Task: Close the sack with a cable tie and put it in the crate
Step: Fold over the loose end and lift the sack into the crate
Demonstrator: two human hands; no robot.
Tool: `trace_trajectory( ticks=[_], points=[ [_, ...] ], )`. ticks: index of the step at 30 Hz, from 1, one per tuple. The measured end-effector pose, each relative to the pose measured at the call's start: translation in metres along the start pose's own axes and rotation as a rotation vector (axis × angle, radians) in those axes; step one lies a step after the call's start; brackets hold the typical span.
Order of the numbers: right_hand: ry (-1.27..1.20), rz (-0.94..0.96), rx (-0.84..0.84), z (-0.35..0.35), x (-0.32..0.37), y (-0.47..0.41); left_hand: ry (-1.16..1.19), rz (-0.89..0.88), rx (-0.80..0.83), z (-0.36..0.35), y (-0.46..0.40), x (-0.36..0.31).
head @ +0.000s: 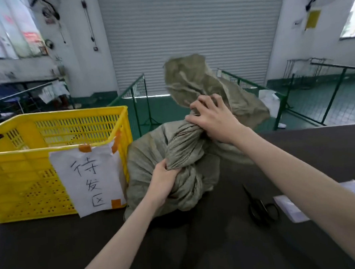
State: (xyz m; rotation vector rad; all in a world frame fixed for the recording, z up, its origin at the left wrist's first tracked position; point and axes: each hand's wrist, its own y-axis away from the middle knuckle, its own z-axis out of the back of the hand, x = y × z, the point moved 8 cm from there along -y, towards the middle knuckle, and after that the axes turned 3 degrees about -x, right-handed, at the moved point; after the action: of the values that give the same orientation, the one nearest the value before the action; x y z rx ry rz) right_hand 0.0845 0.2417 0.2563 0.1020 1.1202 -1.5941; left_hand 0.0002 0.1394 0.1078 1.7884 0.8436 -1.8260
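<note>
Here the olive sack [145, 165] stood on the dark worktop [221, 246], just beside the yellow crate [18, 165] — its neck twisted into a thick rope. The left hand [162, 181] gripped the twist low down, fingers curled round it; the right hand [213, 119] clenched it higher up. Black scissors [262, 210] lay to the right.

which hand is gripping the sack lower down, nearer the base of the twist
The left hand: it grips the twisted neck low on the sack. The right hand holds it higher.
</note>
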Motion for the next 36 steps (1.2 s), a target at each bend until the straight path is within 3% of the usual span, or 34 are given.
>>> trace_trajectory(
  ticks=[4, 7, 11, 14, 17, 19, 22, 26, 30, 34, 36],
  points=[
    [0.065, 0.072, -0.172, -0.006, 0.004, -0.023, -0.142, -0.106, 0.027, 0.006, 0.003, -0.009],
    [0.082, -0.070, -0.214, -0.012, 0.003, -0.037, -0.212, -0.178, 0.073, 0.007, 0.008, -0.009],
    [0.008, -0.363, 0.046, -0.032, 0.001, -0.043, -0.393, -0.141, 0.079, 0.013, 0.010, 0.000],
    [-0.309, -0.437, 0.345, -0.073, 0.018, -0.028, -0.562, -0.080, 0.043, 0.024, 0.010, 0.007],
    [-0.579, -0.456, 0.503, -0.101, 0.034, -0.007, -0.702, -0.083, -0.038, 0.036, 0.011, 0.003],
    [-0.687, -0.473, 0.555, -0.109, 0.038, 0.003, -0.788, -0.174, -0.166, 0.047, 0.014, -0.014],
    [-0.773, -0.474, 0.595, -0.109, 0.034, 0.012, -0.994, -0.498, -0.235, 0.048, 0.014, -0.047],
    [-0.844, -0.454, 0.618, -0.106, 0.033, 0.025, -1.332, -0.958, 0.016, 0.024, 0.001, -0.075],
    [-0.855, -0.431, 0.643, -0.110, 0.035, 0.041, -1.607, -1.198, 0.408, 0.002, -0.014, -0.087],
    [-0.812, -0.409, 0.663, -0.105, 0.037, 0.052, -2.018, -1.219, 0.924, -0.012, -0.031, -0.071],
    [-0.786, -0.382, 0.692, -0.100, 0.039, 0.059, -2.174, -1.189, 0.979, -0.013, -0.043, -0.066]
  ],
)
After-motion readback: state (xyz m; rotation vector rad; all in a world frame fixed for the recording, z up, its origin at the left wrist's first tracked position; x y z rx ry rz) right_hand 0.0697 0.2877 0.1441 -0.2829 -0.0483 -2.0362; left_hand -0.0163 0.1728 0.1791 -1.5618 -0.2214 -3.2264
